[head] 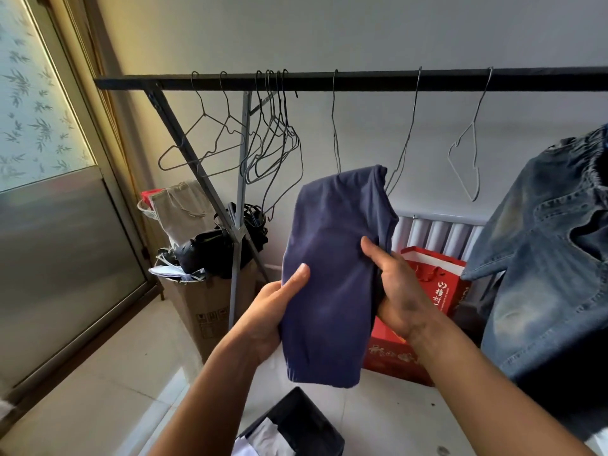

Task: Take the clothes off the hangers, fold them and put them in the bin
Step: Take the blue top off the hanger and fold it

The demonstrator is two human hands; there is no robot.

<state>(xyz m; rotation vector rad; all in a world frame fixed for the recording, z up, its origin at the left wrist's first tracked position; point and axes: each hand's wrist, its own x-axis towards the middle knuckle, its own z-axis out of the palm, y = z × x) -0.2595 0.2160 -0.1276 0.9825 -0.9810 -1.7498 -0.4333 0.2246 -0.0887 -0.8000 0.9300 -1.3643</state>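
1. Your left hand point(271, 312) grips the lower left edge of the folded blue garment point(332, 274). The thumb lies flat across the front and the fingers curl out of sight behind the cloth.
2. Your right hand point(399, 291) holds the right edge. The thumb presses on the front and the fingers wrap round to the back (only the back of the hand shows).
3. The garment is upright between both hands at chest height, in front of the black rail point(362, 79) and off any hanger. It is folded into a tall narrow panel.
4. The dark bin point(297, 411) sits on the floor directly below the garment, with pale cloth or paper inside; I cannot tell which.
5. Bare wire hangers point(274, 143) hang along the rail, bunched towards the left and spaced singly towards the right.
6. A denim garment point(552, 258) hangs at the right edge of view.
7. A red gift bag point(442, 286) is behind your right hand, and a loaded cardboard box point(205, 311) stands by the rack's leg.
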